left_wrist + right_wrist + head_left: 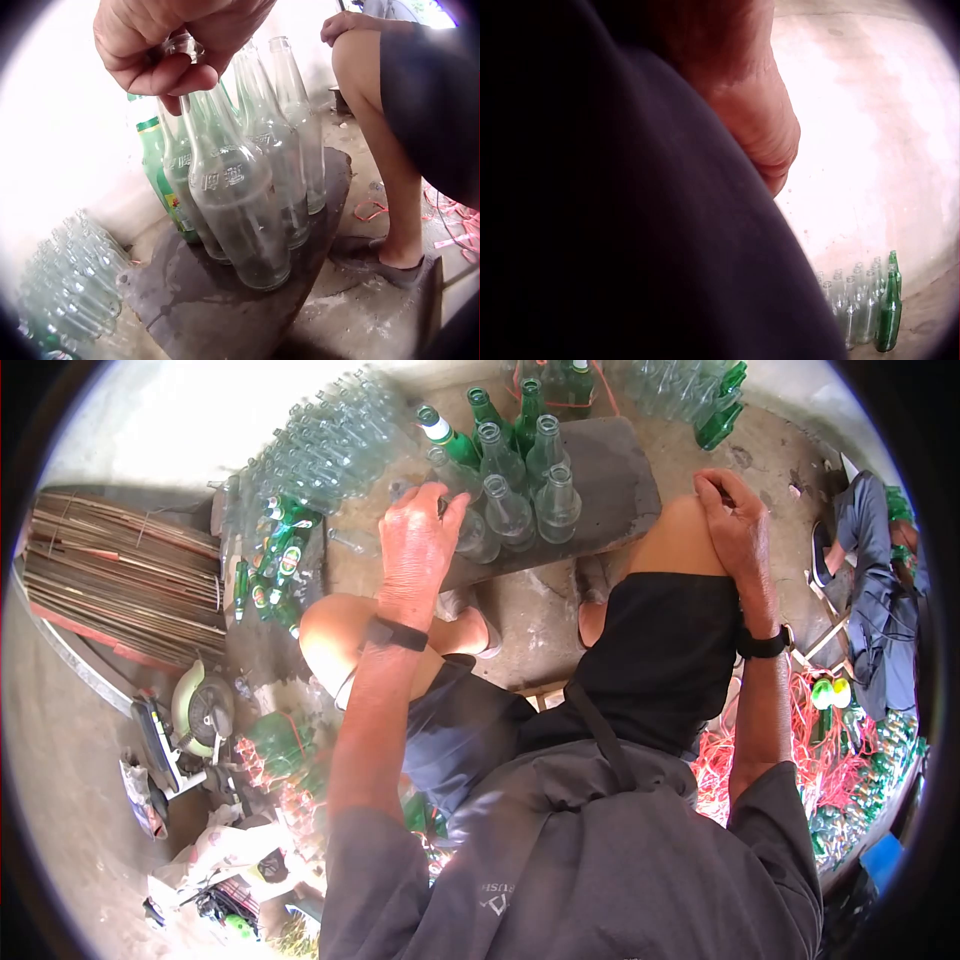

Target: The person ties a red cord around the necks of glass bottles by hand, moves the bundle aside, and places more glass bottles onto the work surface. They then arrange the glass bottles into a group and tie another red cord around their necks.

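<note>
My left hand (418, 538) grips a clear glass bottle (236, 202) by its neck, fingers curled round just below the mouth. That bottle stands upright at the near left end of a dark wooden bench (620, 485). Several more clear bottles, one of them a clear bottle (557, 510) at the right of the group, stand close beside it with raised lettering on their glass. Behind them are green bottles, including a green bottle with a white neck label (445, 438). My right hand (735, 525) rests on the right knee, fingers loosely curled and holding nothing.
Many clear bottles (340, 435) are massed along the wall at the back left. Green bottles (285, 565) lie left of the bench. A stack of wooden strips (120, 575) sits farther left. Red plastic twine (820, 750) spreads at the right, near a sitting person's leg (860, 540).
</note>
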`<state>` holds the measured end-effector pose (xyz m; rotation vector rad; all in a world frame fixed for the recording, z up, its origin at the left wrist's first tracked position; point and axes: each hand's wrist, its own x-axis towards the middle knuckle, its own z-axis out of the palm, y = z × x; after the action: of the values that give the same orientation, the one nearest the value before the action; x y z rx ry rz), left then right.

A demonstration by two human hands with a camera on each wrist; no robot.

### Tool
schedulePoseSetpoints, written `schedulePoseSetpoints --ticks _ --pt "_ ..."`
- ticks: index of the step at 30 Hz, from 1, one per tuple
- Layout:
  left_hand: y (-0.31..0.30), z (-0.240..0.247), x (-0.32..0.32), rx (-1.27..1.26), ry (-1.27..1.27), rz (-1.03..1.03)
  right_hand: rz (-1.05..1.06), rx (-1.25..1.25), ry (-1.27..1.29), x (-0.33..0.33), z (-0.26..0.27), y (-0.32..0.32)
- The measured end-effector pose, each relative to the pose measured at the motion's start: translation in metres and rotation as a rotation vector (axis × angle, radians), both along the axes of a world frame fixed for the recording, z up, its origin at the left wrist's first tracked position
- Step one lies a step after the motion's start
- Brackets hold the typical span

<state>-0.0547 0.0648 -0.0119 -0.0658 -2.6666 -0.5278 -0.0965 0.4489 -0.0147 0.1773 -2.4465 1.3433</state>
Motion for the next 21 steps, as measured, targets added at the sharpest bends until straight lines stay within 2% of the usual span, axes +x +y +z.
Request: schedulePoseSetpoints --ticks 2,6,8,10,12,14,15,17,19,21 --pt "0.001 0.001 0.001 0.033 0.006 -0.008 0.064 0.161 -0.010 -0.001 0.008 0.003" --pt "0.001 0.000 0.004 0.086 -0.008 0.014 0.169 0.190 0.011 -0.006 0.025 0.003" --pt "-0.001 0.000 0.006 0.134 -0.033 0.019 0.182 0.059 -0.116 -0.003 0.042 -0.008" --pt "-0.002 0.002 0.007 0.183 -0.053 0.018 0.197 0.000 -0.134 0.000 0.062 -0.025" --pt "-0.004 0.006 0.010 0.247 -0.176 0.079 0.211 -0.061 -0.155 0.000 0.070 -0.042" --pt "-0.002 0.013 0.017 0.273 -0.207 0.101 0.219 -0.333 -0.221 -0.007 0.065 -0.059" --pt "-0.002 0.017 0.021 0.301 -0.240 0.126 0.217 -0.336 -0.217 -0.009 0.063 -0.067" --pt "-0.006 0.018 0.028 0.368 -0.248 0.135 0.169 -0.564 -0.339 -0.014 0.055 -0.080" --pt "-0.011 0.014 0.035 0.437 -0.260 0.138 0.132 -0.663 -0.379 -0.026 0.034 -0.088" --pt "-0.011 0.014 0.041 0.675 -0.247 0.199 0.095 -0.761 -0.419 -0.040 0.006 -0.093"
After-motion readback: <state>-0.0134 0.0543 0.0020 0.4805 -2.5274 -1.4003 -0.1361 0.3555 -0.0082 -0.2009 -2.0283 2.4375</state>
